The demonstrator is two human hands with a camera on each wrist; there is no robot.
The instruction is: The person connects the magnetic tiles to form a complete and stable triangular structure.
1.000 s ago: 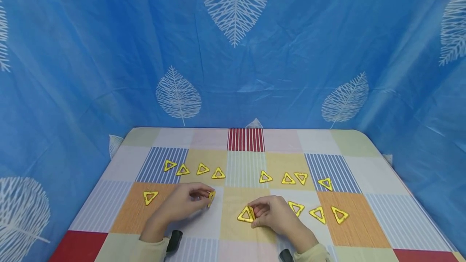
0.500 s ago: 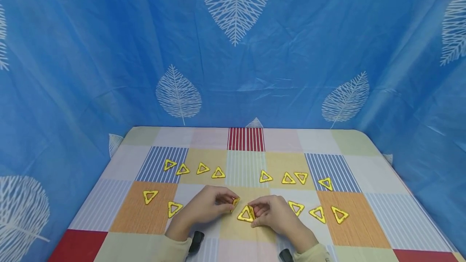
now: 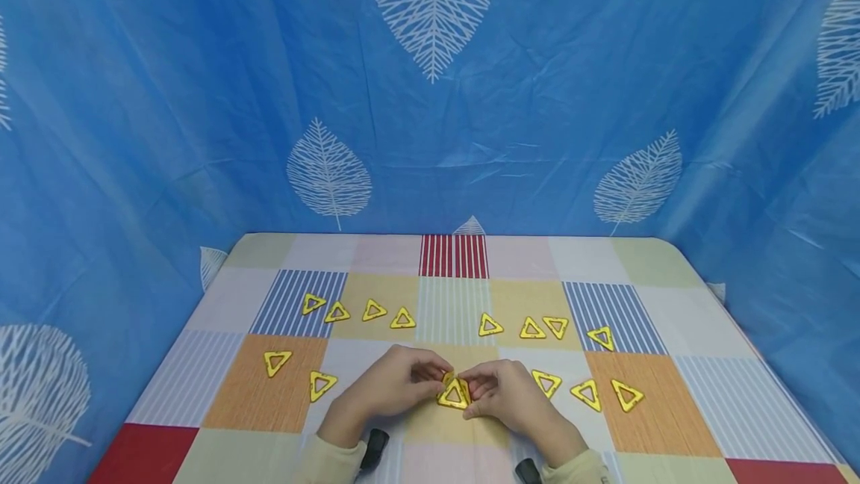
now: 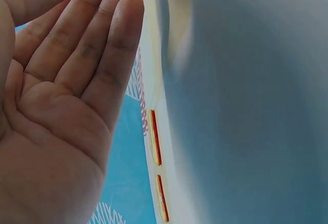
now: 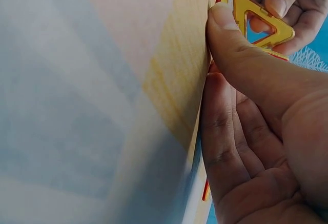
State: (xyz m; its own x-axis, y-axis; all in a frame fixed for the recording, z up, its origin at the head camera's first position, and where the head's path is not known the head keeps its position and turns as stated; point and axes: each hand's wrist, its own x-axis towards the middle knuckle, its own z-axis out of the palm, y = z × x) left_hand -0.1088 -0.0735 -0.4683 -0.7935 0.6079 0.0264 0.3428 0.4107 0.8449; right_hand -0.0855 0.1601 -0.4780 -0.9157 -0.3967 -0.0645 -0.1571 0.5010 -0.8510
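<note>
Evidently, left hand [image 3: 406,387] pinches left tile [image 5: 261,14] by its frame, beside middle tile [image 3: 453,405] on the cloth [image 3: 517,260], then right tile [image 3: 465,391], edge-pinched by right hand [image 3: 500,396], all probably light, stiff, slickish, best held by rims; right wrist view bares the left thumb [image 5: 278,3] on its tile, hard to read from head view.

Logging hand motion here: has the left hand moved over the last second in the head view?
Yes. The left hand has moved rightward, toward the right hand: its fingertips went from over a white cloth square to the yellow square beside it.
</note>
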